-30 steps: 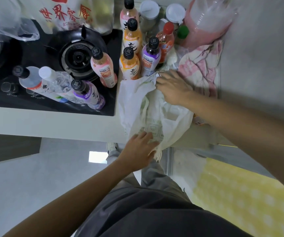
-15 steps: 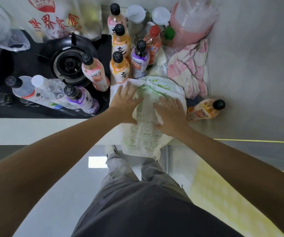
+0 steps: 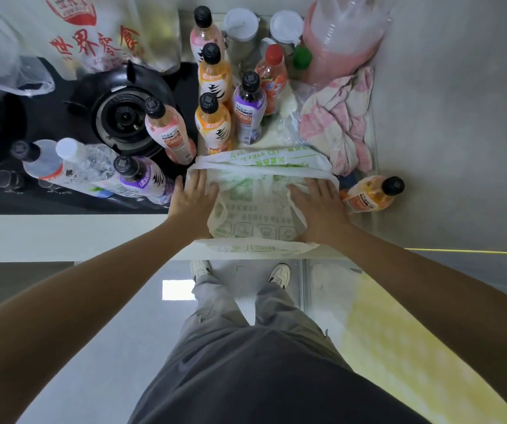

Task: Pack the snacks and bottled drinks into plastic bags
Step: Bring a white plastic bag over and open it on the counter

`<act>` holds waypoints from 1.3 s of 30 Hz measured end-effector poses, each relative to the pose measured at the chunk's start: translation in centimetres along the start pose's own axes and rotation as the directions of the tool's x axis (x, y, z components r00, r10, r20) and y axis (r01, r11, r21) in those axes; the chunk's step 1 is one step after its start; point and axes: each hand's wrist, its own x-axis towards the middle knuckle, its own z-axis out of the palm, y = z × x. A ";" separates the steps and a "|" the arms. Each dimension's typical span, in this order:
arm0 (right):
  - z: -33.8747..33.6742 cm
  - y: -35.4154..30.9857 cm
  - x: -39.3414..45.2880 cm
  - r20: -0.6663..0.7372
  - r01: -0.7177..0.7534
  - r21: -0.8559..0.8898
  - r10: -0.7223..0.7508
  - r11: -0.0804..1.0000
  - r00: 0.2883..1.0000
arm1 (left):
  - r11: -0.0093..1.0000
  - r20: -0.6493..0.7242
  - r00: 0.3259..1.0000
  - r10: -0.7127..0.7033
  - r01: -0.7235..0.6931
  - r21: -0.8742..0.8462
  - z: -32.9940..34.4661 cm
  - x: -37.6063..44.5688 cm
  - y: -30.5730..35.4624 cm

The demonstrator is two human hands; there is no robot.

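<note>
Head view: seen from above, a person stands at a pale kitchen counter [image 3: 62,237], both bare arms reaching forward.
Bag: white thin plastic bag with green print [image 3: 255,197] lies flat at the counter's front edge, its lower end hanging slightly over.
Left hand: left hand [image 3: 192,198] rests flat, fingers spread and extended, on the bag's left edge; it grips nothing.
Right hand: right hand [image 3: 319,203] lies flat with straight fingers on the bag's right side, pressing it down, holding nothing.
Upright drinks: cluster of black-capped plastic bottles stands just behind the bag, among them an orange drink bottle [image 3: 214,127], a purple-labelled bottle [image 3: 249,110] and a pink drink bottle [image 3: 169,133].
Lying drinks: orange bottle on its side [image 3: 368,194] lies just right of the right hand; a purple-labelled bottle lying down [image 3: 142,179] and two clear bottles lie on the black gas hob [image 3: 117,114] to the left.
Cloth: crumpled pink and white cloth [image 3: 340,117] sits behind the bag at right.
Snack bag: large clear bag with red characters [image 3: 93,41] stands at far left.
</note>
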 end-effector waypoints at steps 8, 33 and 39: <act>0.1 0.2 0.2 -0.042 0.042 0.002 -0.042 0.999 0.998 | 0.996 -0.123 0.992 -0.014 0.004 -0.086 0.1 -0.7 -1.1; 0.0 1.2 0.0 -0.145 0.151 -0.049 -0.157 0.987 0.977 | 0.999 -0.063 0.998 0.002 -0.005 -0.045 0.6 -1.1 -0.2; -0.5 1.2 -0.1 -0.091 0.085 -0.098 -0.094 0.992 0.991 | 1.000 0.009 0.999 -0.031 0.031 -0.007 1.1 -0.8 0.0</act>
